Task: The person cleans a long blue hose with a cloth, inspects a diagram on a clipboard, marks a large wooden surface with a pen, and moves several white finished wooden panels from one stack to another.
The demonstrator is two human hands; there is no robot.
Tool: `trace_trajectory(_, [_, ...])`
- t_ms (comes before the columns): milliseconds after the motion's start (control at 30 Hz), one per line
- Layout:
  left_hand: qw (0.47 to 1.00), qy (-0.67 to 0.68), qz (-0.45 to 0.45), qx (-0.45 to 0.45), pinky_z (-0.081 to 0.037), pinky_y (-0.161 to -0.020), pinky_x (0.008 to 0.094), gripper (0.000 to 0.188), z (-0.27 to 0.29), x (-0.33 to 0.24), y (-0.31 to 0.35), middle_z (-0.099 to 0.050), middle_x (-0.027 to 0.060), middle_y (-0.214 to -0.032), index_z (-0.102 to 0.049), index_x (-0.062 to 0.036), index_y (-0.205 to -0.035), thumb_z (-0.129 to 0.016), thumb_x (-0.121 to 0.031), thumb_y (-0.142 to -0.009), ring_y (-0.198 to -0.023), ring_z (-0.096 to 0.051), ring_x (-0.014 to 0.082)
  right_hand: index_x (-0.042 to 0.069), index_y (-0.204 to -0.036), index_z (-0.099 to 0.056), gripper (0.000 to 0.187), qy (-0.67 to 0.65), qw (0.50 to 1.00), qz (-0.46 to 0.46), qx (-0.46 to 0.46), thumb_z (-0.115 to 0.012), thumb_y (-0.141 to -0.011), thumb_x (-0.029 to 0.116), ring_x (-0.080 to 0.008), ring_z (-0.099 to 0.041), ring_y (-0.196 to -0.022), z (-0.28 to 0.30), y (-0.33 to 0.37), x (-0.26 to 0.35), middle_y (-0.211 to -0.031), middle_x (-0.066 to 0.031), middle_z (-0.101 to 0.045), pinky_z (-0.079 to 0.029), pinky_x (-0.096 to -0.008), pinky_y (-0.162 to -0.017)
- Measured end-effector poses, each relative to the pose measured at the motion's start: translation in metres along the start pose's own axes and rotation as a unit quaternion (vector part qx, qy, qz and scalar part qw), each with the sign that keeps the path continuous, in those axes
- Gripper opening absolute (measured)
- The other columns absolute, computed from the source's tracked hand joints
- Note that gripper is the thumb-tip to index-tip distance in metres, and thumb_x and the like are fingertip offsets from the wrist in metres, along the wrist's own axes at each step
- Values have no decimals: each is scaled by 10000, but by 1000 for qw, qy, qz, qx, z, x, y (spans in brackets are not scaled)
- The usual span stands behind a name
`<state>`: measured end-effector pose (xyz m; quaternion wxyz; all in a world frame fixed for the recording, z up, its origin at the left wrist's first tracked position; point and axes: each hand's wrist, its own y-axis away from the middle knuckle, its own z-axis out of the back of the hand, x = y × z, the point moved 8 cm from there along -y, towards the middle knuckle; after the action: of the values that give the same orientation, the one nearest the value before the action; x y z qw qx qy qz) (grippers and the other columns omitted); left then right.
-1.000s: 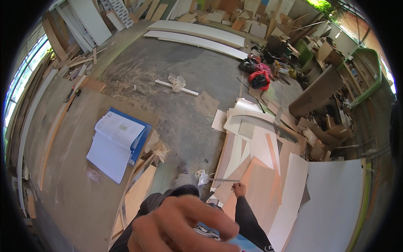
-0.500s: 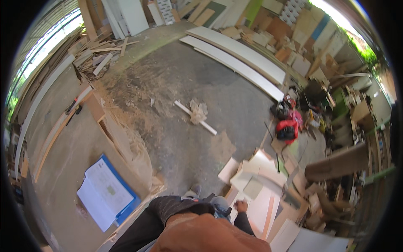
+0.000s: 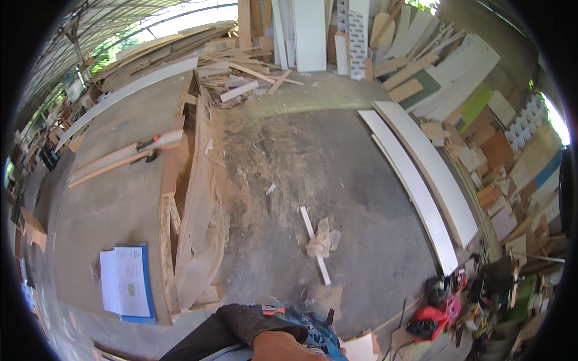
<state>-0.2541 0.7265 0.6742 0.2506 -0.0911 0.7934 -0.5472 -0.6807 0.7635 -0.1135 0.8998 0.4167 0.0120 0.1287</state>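
Note:
Neither of my hands shows now; only a dark sleeve (image 3: 235,328) and my blue patterned clothing (image 3: 319,328) are at the lower edge. To my left is a wide brown workbench (image 3: 114,219). A printed sheet (image 3: 123,280) lies on a blue folder (image 3: 147,295) near the bench's close end. Farther along rest a long narrow strip of board (image 3: 120,159), a red and black hand tool (image 3: 147,143) and a small black and yellow tool (image 3: 150,156). On the floor ahead, a white stick (image 3: 323,271) lies beneath crumpled clear plastic (image 3: 324,239).
Long white boards (image 3: 436,171) lie on the floor at right. Red and pink bags (image 3: 430,322) and cluttered gear are at lower right. Scrap wood (image 3: 253,78) is heaped beyond the bench; tall panels (image 3: 310,36) lean at the back. Sawdust (image 3: 259,156) covers part of the floor.
The view has swung left and up, so the bench and back panels show more fully. My right hand, over the pale boards at lower right before, has left the picture.

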Motion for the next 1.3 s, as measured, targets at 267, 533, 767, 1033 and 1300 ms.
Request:
trace_trajectory(267, [974, -211, 73, 40, -476, -771, 424, 709, 141, 4, -40, -559, 246, -1127, -451, 128, -1210, -718, -360, -771, -918, -585, 356, 182, -691, -656, 78, 32, 959, 183, -216, -629, -701, 255, -192, -630, -600, 450, -242, 76, -702, -2, -659, -484, -370, -542])
trace_trajectory(533, [937, -314, 140, 60, -480, -757, 397, 777, 357, -86, -37, -583, 199, -1124, -496, 104, -1179, -766, -440, -694, -888, -596, 329, -59, -812, -613, 234, -395, 883, 171, -185, -507, -859, 144, -178, -606, -520, 664, -376, 282, -642, -130, -622, -467, -286, -445])
trace_trajectory(767, [892, -358, 224, -159, -497, -728, 311, 621, 577, -174, -45, -635, 103, -974, -519, -13, -1228, -752, -326, -745, -826, -628, 185, -7, -787, -648, 196, 24, 954, 274, -116, -547, -830, 156, -203, -649, -593, 643, -486, 369, -682, -86, -658, -487, -312, -491])
trace_trajectory(1033, [762, -454, 298, -353, -458, -682, 269, 430, 785, -274, -1, -633, 37, -776, -561, -21, -1103, -696, -310, -815, -715, -588, 119, 136, -745, -676, 176, -23, 991, 135, 4, -613, -716, 297, -241, -654, -672, 690, -578, 502, -717, -45, -667, -484, -388, -546])
trace_trajectory(1300, [616, -553, 239, -507, -467, -704, 253, 280, 1004, -442, 22, -638, 32, -812, -608, -30, -1028, -677, -218, -833, -745, -592, 92, 204, -704, -684, 173, 291, 853, 425, -84, -609, -658, 352, -262, -645, -690, 771, -789, 586, -734, -50, -664, -476, -429, -568])
